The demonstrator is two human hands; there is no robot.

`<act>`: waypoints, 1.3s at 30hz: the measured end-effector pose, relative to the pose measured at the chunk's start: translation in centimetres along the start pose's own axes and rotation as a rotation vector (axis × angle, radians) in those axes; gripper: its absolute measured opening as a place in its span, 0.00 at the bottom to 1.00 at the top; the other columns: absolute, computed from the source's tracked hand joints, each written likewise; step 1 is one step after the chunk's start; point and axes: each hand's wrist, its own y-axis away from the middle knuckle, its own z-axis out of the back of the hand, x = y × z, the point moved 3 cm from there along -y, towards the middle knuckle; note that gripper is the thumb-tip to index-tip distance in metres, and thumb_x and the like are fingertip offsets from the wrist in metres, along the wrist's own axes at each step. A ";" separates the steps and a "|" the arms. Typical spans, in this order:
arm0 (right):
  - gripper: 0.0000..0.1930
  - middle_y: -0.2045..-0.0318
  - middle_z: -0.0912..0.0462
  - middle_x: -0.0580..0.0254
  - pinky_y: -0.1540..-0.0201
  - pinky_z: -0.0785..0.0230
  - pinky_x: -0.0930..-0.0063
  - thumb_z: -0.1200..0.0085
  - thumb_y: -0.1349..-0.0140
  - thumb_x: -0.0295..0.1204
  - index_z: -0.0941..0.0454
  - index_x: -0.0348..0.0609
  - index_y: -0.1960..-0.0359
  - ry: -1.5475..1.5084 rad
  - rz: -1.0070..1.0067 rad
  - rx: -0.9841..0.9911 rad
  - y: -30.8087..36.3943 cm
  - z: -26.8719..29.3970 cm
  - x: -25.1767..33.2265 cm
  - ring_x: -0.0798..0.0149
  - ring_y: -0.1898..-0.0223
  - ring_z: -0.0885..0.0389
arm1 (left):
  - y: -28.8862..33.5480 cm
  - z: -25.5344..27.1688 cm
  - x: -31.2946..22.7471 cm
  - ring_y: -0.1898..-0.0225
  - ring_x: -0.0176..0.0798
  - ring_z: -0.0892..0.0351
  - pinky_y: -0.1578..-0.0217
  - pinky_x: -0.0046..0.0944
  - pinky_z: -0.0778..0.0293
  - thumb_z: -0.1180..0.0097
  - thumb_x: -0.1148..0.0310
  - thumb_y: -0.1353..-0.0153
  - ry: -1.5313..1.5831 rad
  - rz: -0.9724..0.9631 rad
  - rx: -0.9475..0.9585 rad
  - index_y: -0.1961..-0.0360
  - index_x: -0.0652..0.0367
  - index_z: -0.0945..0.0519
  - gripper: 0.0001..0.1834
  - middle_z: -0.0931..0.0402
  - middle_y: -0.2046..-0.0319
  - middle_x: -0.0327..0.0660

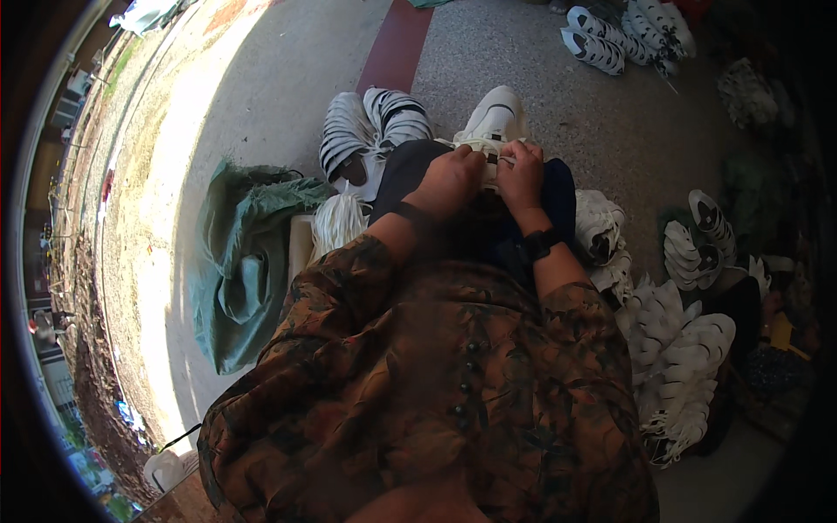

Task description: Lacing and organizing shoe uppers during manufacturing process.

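A white sneaker (499, 112) lies across my lap, its toe pointing away from me. Both hands meet over its laced part, where a small black patch shows on the tongue. My left hand (452, 179) is closed at the left side of the lacing; its fingertips are hidden against the shoe. On the other side, my right hand (521, 173) pinches what looks like a thin white shoelace between thumb and fingers. A loose bunch of white shoelaces (340, 225) lies beside my left knee.
White-and-black shoe uppers (347, 131) lie beyond my left knee, by a green sack (240, 270). More white shoes (689, 349) are heaped at my right, with a pair (702, 240) farther out. Another group (623, 39) stands at the far right on the concrete floor (488, 44).
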 end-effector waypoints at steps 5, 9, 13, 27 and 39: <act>0.03 0.72 0.25 0.52 0.58 0.33 0.60 0.47 0.56 0.21 0.25 0.43 0.78 -0.102 0.069 -0.048 0.5 0.3 0.0 0.51 0.61 0.28 | 0.2 -0.3 -0.3 0.69 0.47 0.23 0.66 0.43 0.25 0.47 0.72 0.51 -0.024 -0.026 0.088 0.70 0.60 0.27 0.07 0.28 0.71 0.45; 0.03 0.72 0.25 0.52 0.59 0.33 0.60 0.46 0.56 0.21 0.24 0.42 0.78 -0.029 0.025 -0.093 0.3 -0.7 0.1 0.50 0.62 0.28 | 0.4 -0.1 -0.7 0.67 0.47 0.23 0.67 0.43 0.25 0.48 0.72 0.50 -0.126 0.058 0.072 0.67 0.61 0.28 0.08 0.28 0.69 0.46; 0.03 0.71 0.25 0.51 0.59 0.32 0.59 0.46 0.57 0.21 0.24 0.42 0.78 -0.021 0.093 -0.115 0.2 -0.7 -0.1 0.50 0.61 0.27 | 0.3 -0.4 -1.2 0.67 0.47 0.22 0.68 0.43 0.25 0.49 0.72 0.50 -0.170 0.102 0.083 0.64 0.61 0.28 0.10 0.28 0.68 0.45; 0.06 0.70 0.25 0.53 0.54 0.34 0.58 0.41 0.58 0.24 0.25 0.42 0.76 -0.209 0.099 0.005 0.2 0.6 -0.2 0.50 0.58 0.28 | -1.4 -0.5 0.3 0.67 0.48 0.23 0.67 0.46 0.26 0.49 0.69 0.49 -0.163 0.157 0.123 0.74 0.57 0.27 0.04 0.27 0.72 0.44; 0.07 0.70 0.26 0.53 0.59 0.33 0.60 0.42 0.50 0.31 0.21 0.41 0.74 -0.109 -0.006 -0.280 -0.6 1.4 0.6 0.54 0.62 0.28 | -1.0 2.2 2.8 0.72 0.40 0.22 0.72 0.38 0.29 0.53 0.70 0.39 0.668 0.437 0.012 0.67 0.61 0.27 0.06 0.25 0.72 0.44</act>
